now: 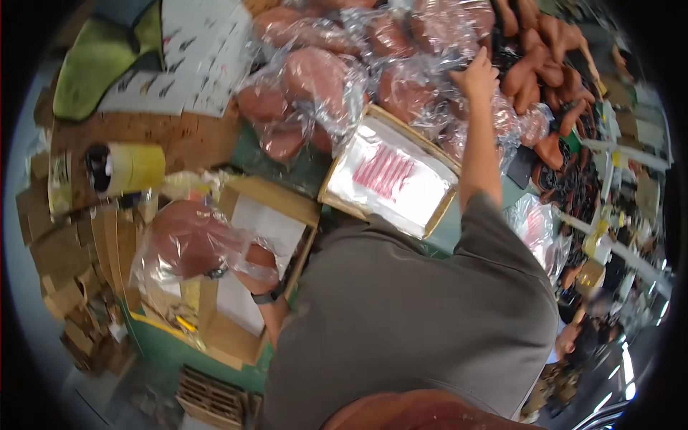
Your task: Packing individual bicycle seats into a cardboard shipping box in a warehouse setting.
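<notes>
My left hand, with a dark band at the wrist, grips a smooth, rounded brown moulded piece in a clear plastic bag. The bag's film partly covers the fingers. This piece is over an open cardboard box at my left. My right hand stretches far forward with fingers apart, at several similar brown pieces in clear bags. Whether it touches the film, I cannot tell. Between my arms, a shallow open carton with a white inside and red-pink stripes is tilted on the green table.
Unbagged brown moulded pieces pile up at the far right. A yellow cylindrical container and a green, curved panel are at the left. Flattened cartons stack beyond the box. A wooden pallet is at lower left. Another person is at the right.
</notes>
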Action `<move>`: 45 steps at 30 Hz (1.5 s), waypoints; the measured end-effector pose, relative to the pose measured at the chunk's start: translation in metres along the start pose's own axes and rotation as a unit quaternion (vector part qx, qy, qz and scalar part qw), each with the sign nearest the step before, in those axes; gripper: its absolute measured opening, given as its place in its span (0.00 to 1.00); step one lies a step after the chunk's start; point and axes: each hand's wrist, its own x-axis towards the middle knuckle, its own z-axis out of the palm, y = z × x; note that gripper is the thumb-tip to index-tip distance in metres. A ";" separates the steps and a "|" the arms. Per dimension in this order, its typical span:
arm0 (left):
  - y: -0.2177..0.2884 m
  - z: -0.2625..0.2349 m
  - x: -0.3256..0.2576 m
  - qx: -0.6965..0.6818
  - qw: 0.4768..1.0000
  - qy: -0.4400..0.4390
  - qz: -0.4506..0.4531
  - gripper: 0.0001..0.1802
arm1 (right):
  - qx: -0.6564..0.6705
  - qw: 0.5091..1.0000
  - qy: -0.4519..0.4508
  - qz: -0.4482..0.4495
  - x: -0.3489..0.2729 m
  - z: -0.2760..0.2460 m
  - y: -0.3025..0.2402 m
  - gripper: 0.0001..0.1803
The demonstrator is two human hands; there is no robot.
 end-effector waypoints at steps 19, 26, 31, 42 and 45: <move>-0.128 -0.524 -0.323 0.553 0.799 0.203 -0.122 0.25 | 0.573 0.589 -0.558 -0.116 -0.451 -0.025 -0.138 0.32; -0.267 -0.633 -0.307 0.766 0.584 -0.267 -0.001 0.12 | 0.211 0.371 -0.899 -0.097 -0.822 0.034 -0.451 0.16; -0.342 -0.594 -0.252 0.740 0.668 -0.070 0.040 0.22 | 0.205 0.463 -0.747 -0.431 -0.980 0.190 -0.438 0.19; -0.271 -0.463 -0.333 0.474 0.807 0.333 -0.112 0.42 | 0.361 0.494 -0.600 -0.516 -0.670 -0.012 -0.383 0.31; -0.247 -0.367 -0.300 0.481 0.797 0.355 -0.090 0.45 | 0.433 0.787 -0.174 -0.403 -0.450 -0.039 -0.305 0.21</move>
